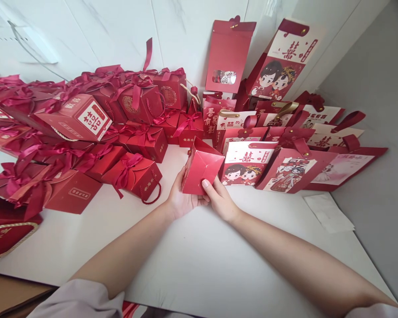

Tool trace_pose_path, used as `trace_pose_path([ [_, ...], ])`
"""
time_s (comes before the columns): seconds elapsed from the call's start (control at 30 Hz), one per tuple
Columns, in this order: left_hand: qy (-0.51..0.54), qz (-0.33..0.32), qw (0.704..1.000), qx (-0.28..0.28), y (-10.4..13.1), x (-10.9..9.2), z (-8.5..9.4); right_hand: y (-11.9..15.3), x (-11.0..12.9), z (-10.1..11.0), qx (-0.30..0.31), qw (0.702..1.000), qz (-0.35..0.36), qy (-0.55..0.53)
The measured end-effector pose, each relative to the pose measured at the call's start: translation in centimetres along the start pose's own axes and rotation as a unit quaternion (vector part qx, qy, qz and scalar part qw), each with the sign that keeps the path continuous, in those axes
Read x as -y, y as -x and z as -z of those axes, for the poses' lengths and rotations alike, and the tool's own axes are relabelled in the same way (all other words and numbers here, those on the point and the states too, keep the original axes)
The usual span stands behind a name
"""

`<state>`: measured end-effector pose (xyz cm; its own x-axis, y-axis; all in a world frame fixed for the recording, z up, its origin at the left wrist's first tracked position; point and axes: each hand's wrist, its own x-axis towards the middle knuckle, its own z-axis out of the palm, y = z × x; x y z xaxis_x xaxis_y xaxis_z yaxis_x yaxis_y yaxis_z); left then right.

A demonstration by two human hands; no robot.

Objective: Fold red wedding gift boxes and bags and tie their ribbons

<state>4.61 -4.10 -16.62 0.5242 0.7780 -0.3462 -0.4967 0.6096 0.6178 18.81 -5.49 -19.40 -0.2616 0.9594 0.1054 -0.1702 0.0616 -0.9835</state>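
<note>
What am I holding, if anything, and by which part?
A red paper box, by its near end: left hand at the left side, right hand at the right, thumb on top.

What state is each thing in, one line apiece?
Left hand: supporting the plain red box.
Right hand: gripping it, thumb on top.
Plain red box: held tilted.
Ribboned boxes: tied with bows, piled up.
Couple-print box: standing.
Windowed red box: standing, flap fastened.
White paper: lying flat.

Reads 囍 on 1 tall bag, 1 front bag and 1 left box; 大囍的 on 1 white-topped bag behind. Smaller print too small to read.
</note>
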Motion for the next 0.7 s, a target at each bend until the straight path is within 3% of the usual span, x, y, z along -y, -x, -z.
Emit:
trace_pose_path([
  [0.7, 0.006, -0.001, 1.0, -0.002, -0.02, -0.06, -0.19, -0.03, -0.12, 0.12, 0.003, 1.0, 0.0, 0.015],
])
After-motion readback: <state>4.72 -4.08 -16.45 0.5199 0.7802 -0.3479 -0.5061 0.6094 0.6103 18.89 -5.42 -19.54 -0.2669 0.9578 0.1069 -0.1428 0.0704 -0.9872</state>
